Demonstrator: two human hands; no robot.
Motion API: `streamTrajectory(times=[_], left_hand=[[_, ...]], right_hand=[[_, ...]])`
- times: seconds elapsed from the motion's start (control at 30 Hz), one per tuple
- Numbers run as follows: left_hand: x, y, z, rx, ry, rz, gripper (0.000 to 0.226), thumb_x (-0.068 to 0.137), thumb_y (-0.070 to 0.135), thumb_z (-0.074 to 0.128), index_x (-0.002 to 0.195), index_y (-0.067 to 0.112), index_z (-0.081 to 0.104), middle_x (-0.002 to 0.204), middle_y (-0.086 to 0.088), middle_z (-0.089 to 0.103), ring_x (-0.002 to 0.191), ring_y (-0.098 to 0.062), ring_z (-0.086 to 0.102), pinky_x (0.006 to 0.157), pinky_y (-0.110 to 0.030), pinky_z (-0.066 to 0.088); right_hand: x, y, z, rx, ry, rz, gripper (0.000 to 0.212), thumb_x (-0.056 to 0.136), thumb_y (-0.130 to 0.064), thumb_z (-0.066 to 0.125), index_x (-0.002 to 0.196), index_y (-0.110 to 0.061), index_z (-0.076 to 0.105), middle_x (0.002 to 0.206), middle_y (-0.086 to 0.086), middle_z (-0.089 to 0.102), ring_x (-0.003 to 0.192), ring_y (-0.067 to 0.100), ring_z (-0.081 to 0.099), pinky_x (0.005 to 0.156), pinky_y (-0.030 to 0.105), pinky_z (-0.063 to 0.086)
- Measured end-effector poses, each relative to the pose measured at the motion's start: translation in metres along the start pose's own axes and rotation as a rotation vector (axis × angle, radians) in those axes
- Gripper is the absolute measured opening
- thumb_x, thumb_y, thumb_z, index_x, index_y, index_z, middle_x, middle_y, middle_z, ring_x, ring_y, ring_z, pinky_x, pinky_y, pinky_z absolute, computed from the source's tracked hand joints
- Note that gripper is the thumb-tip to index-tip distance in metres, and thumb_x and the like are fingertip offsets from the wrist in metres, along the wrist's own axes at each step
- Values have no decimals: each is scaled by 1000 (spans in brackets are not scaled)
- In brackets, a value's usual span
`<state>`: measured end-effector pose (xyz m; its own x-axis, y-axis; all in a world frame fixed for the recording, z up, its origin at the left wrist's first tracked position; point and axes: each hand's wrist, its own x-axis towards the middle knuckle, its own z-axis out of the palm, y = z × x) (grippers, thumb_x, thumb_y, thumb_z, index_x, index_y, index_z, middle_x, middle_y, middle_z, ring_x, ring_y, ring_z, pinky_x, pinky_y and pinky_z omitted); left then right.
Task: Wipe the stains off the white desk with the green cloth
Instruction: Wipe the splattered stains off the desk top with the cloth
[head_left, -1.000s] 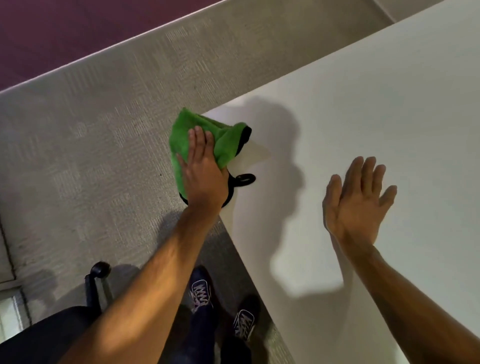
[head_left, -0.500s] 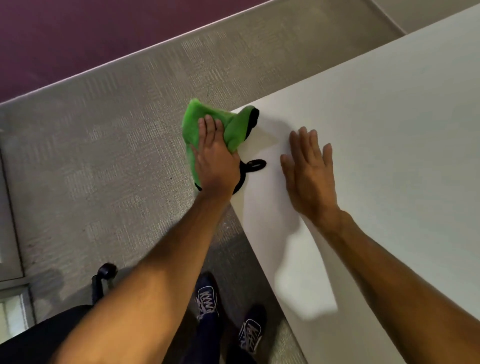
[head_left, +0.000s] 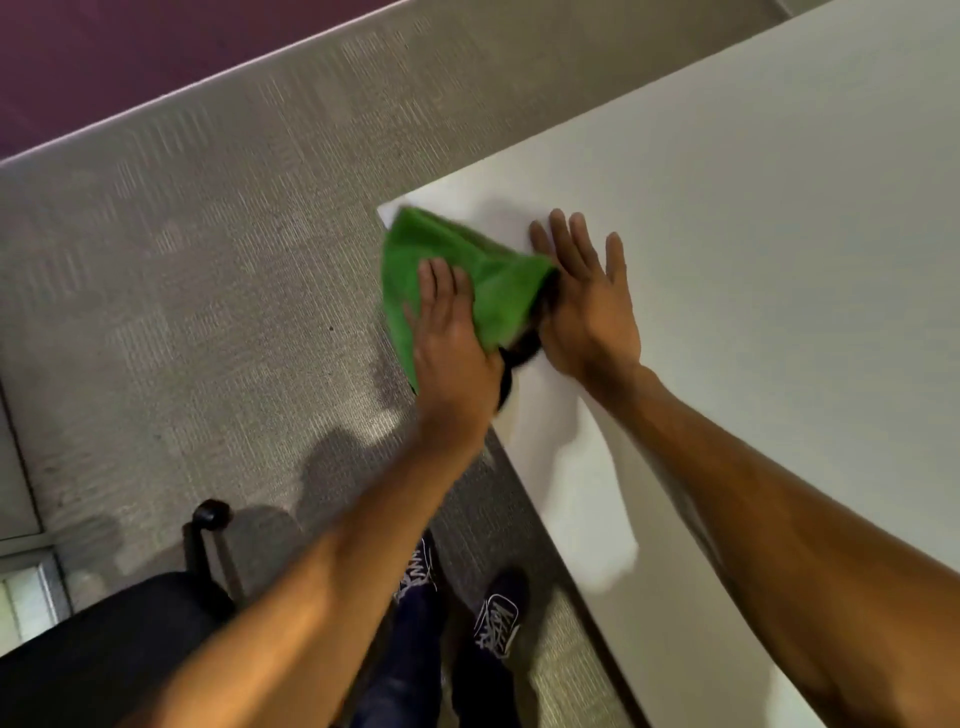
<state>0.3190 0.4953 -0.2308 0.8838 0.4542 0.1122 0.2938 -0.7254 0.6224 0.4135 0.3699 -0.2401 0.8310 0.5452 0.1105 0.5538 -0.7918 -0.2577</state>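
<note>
The green cloth (head_left: 457, 270), with a black edge and loop, lies bunched on the near left corner of the white desk (head_left: 753, 218) and hangs partly over its edge. My left hand (head_left: 452, 343) presses flat on the cloth, fingers together. My right hand (head_left: 587, 301) rests flat on the desk just right of the cloth, fingers spread, its thumb side touching the cloth's black edge. I see no stains on the visible desk surface.
Grey carpet (head_left: 208, 291) lies left of the desk. A black office chair (head_left: 104, 639) with an armrest stands at the lower left. My shoes (head_left: 493, 618) are on the floor by the desk edge. A purple floor strip (head_left: 130, 57) runs along the top left.
My left hand has slid the cloth further onto the desk corner. My right hand has moved left across the desk until it touches the cloth.
</note>
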Motion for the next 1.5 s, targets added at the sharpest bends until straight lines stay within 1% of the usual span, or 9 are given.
streamTrajectory(times=[0.13,0.47,0.73,1.0,1.13,1.23,1.3,1.37,1.5], left_hand=[[-71,11,12,-127,1,63,57,90,16,49,144,-2,41,157,-17,31,150,-31,18,118,-58,25],[9,-9,9,-68,-11,81,67,81,25,33,142,0,43,155,-18,35,148,-26,22,111,-64,31],[102,-27,-11,-53,35,-25,58,82,6,47,139,-2,46,153,-23,36,145,-34,29,113,-61,29],[22,-16,4,-158,57,26,65,77,-10,50,141,-7,40,155,-26,29,148,-36,19,117,-55,27],[-34,-11,9,-355,150,127,49,87,-1,47,135,-12,46,149,-29,38,144,-41,30,112,-55,36],[-54,-17,-2,-522,236,-106,40,93,7,57,128,-11,54,136,-27,55,129,-41,51,105,-44,46],[-63,-23,-22,-743,335,-413,30,91,26,67,102,-2,67,98,-3,76,91,-24,71,76,-32,53],[-67,-34,-34,-928,374,-647,16,90,23,70,75,21,63,65,26,68,61,3,62,61,-19,46],[-74,-50,-40,-1076,424,-876,30,93,10,64,74,30,52,51,35,59,54,18,55,55,0,40]], right_hand=[[7,-1,-2,-23,-17,34,54,111,-31,23,161,-10,31,169,15,29,159,33,21,128,62,16],[4,4,1,-66,-1,-14,59,109,-33,37,163,-11,27,170,15,25,160,34,19,127,63,17],[4,-2,-4,-86,-19,12,62,108,-37,8,164,-15,23,173,10,21,162,28,14,130,57,13],[3,-2,-2,-72,18,-8,56,109,-29,22,159,-11,35,169,14,29,159,32,21,127,59,18],[4,2,0,-85,-3,-21,55,112,-35,26,163,-15,27,171,13,25,161,31,17,129,59,15],[2,-8,1,-23,45,22,54,111,-31,23,162,-13,32,170,11,28,160,29,19,130,56,14],[2,-12,2,3,54,15,59,109,-34,19,161,-10,31,170,13,27,160,31,20,130,56,11],[3,-11,7,19,43,10,61,108,-35,19,161,-7,29,170,15,25,160,34,18,131,57,8],[3,-12,10,31,34,9,56,111,-29,24,160,-3,29,170,19,24,160,37,18,130,55,5]])
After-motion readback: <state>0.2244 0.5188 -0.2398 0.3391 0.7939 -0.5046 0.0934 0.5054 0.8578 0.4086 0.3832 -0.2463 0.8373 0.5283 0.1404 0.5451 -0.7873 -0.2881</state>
